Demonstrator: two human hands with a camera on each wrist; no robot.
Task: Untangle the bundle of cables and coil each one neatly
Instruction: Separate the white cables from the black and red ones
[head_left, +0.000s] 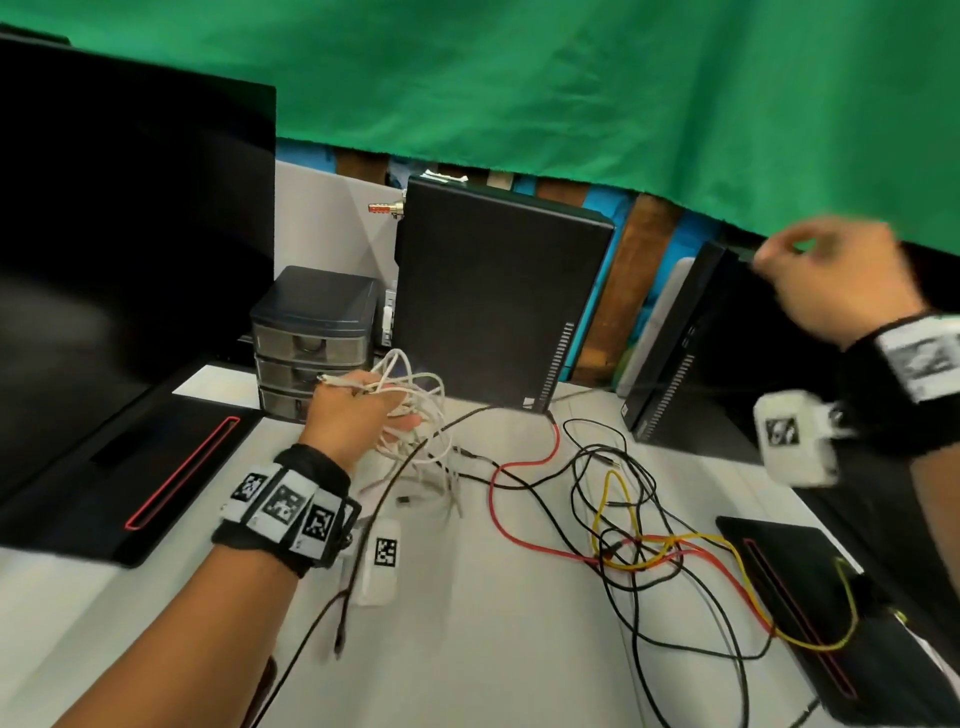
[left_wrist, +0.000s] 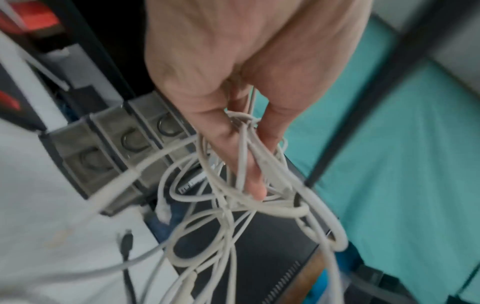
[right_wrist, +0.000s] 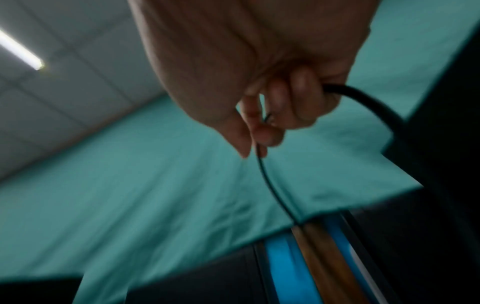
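Note:
My left hand (head_left: 358, 410) holds a loose bunch of white cables (head_left: 415, 415) above the white table, in front of the small drawer unit. In the left wrist view its fingers (left_wrist: 249, 181) are threaded through the white cable loops (left_wrist: 228, 222). My right hand (head_left: 826, 275) is raised high at the right and pinches a thin black cable (right_wrist: 270, 185), which hangs down from its fingers (right_wrist: 262, 135). A tangle of black, red and yellow cables (head_left: 623, 540) lies spread on the table between the hands. A black cable (head_left: 426, 441) runs under the white bunch.
A black computer case (head_left: 498, 296) stands at the back middle, another (head_left: 691, 353) at the right. A grey drawer unit (head_left: 311, 338) stands left of it. A large dark monitor (head_left: 119, 249) fills the left. Flat black devices lie at the left (head_left: 156, 478) and right (head_left: 810, 613).

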